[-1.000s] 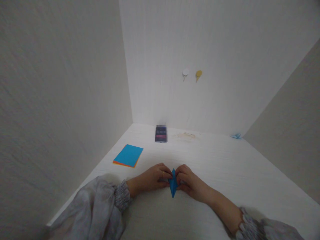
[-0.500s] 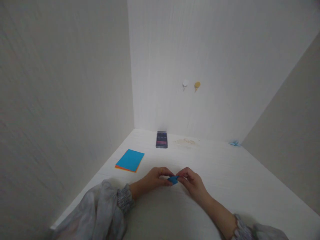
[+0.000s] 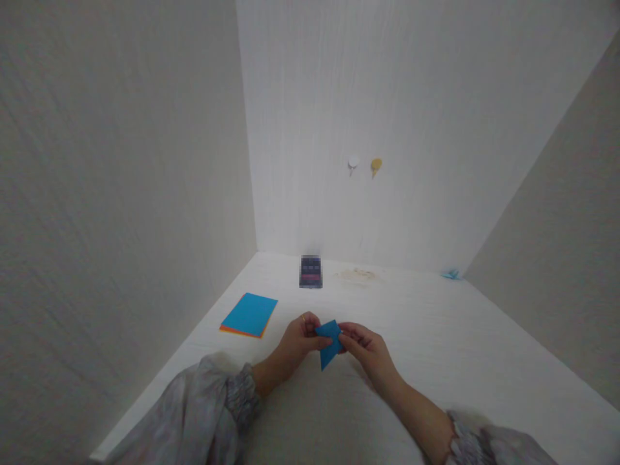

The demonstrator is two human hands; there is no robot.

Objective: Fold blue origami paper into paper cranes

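Observation:
A small piece of folded blue paper (image 3: pixel 331 354) is held up between both hands, above the white table. It shows a pointed, kite-like outline, with one tip up and a longer one down toward me. My left hand (image 3: pixel 301 338), with a ring on one finger, pinches its left side, the thumb lying across the front. At the right edge my right hand (image 3: pixel 367 347) pinches it between thumb and fingers. The fingers behind the paper are partly hidden.
A stack of square paper (image 3: pixel 250 314), blue on top with orange beneath, lies left of my hands. A blurred dark object (image 3: pixel 310 272) stands near the back wall. Light-blue folded paper (image 3: pixel 451 274) sits in the far right corner. Two hooks (image 3: pixel 376 165) are on the wall.
The folded blue paper has turned from a nearly edge-on view to show a broad face. Both hands have shifted their grip on it and remain close together.

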